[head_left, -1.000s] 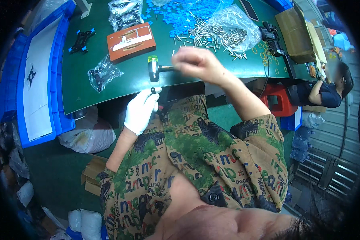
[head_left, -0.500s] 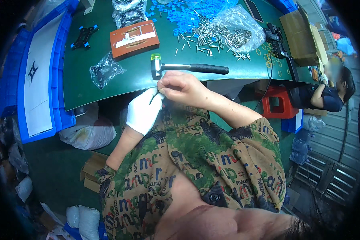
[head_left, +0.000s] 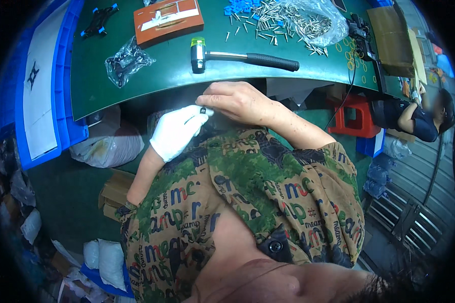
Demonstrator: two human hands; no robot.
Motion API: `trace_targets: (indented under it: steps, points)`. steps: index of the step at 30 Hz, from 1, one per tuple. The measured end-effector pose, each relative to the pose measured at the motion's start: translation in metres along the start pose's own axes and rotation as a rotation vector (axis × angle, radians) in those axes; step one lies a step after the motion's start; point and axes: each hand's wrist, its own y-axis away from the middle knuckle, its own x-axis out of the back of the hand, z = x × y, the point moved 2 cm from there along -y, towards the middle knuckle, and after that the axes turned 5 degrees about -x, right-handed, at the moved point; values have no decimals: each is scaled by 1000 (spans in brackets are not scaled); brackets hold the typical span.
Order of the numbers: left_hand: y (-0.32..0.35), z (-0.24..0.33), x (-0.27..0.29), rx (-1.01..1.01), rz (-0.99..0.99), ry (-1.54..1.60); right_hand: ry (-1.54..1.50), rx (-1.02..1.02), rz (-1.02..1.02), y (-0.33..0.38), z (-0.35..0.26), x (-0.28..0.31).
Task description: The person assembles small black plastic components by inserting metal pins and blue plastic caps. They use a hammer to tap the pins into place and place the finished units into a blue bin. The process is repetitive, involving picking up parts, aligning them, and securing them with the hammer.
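Observation:
In a white glove, my left hand [head_left: 179, 132] pinches a small black part [head_left: 203, 110] between thumb and fingertips, just off the table's near edge. My bare right hand [head_left: 235, 103] has its fingers curled together, their tips right against the part and the gloved fingers. Whatever its grip encloses is hidden. Beyond the hands, a hammer [head_left: 245, 59] with a black handle and a yellow-green face lies on the green table [head_left: 172, 68]. Left of it rests a clear plastic bag [head_left: 127, 61] with dark pieces inside.
An orange-brown box [head_left: 169, 22] stands at the back, beside a black X-shaped frame [head_left: 100, 21] with blue tips. Metal pins [head_left: 268, 22] lie piled near a plastic bag [head_left: 321, 25]. Blue trays [head_left: 65, 101] line the left. A red stool [head_left: 356, 121] and a co-worker [head_left: 419, 118] are at right.
The view has shifted, so the table's things sit higher in it. The small black part now shows between the fingers. Both hands remain together below the hammer.

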Motion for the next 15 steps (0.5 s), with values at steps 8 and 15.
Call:
trace_targets:
  steps: [8, 15]
  points:
    - [3, 1, -3, 16, -86, 42, 19, 123, 110, 8, 0, -12]
    - [5, -12, -12, -159, -102, -89, 30, 111, 148, 19, 4, -28]
